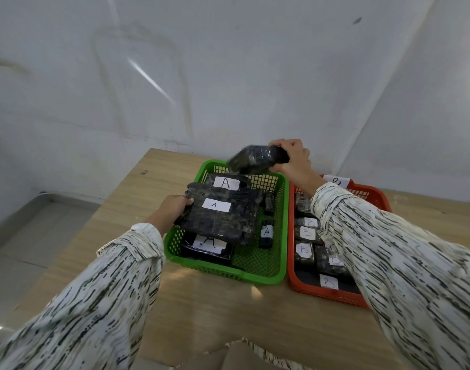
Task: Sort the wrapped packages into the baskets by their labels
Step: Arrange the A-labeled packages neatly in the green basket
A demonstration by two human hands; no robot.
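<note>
I judge sorting nearly done: both baskets stocked. My left hand (175,206) grips an A pkg (220,217); right hand (291,158) clutches an unlabelled-looking pkg (255,158) over the green basket (278,273).

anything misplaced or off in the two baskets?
Nothing misfiled: the labels that show read A in the green basket and B in the red basket. Only oddity: the big A package under the left hand lies tilted across others.

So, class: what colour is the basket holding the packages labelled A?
Green basket, clearest in the head view, the only view given.
</note>
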